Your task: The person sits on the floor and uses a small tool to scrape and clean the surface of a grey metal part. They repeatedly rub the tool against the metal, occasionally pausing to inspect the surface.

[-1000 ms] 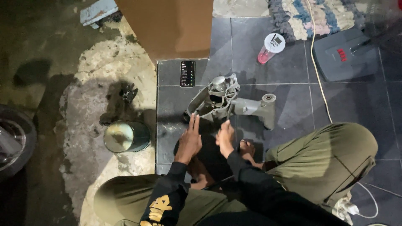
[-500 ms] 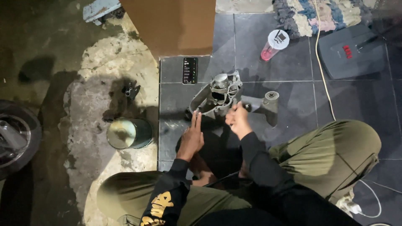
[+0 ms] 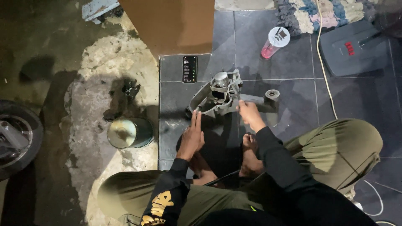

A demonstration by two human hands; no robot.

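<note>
Neither grip is clamped on anything. Left hand (image 3: 193, 136) lies flat, fingers extended, on the dark floor tile (image 3: 173, 100), fingertips touching the lower edge of the grey metal casting (image 3: 217, 98). Right hand (image 3: 250, 114) rests on the casting's arm near its middle; whether its fingers close around the arm cannot be told. Casting lies on the tile floor directly ahead of the person's bare feet (image 3: 249, 152). Phone (image 3: 189, 69) lies just beyond it. Metal can (image 3: 127, 132) stands to the left on rough concrete. Pink bottle (image 3: 274, 42) lies further off.
</note>
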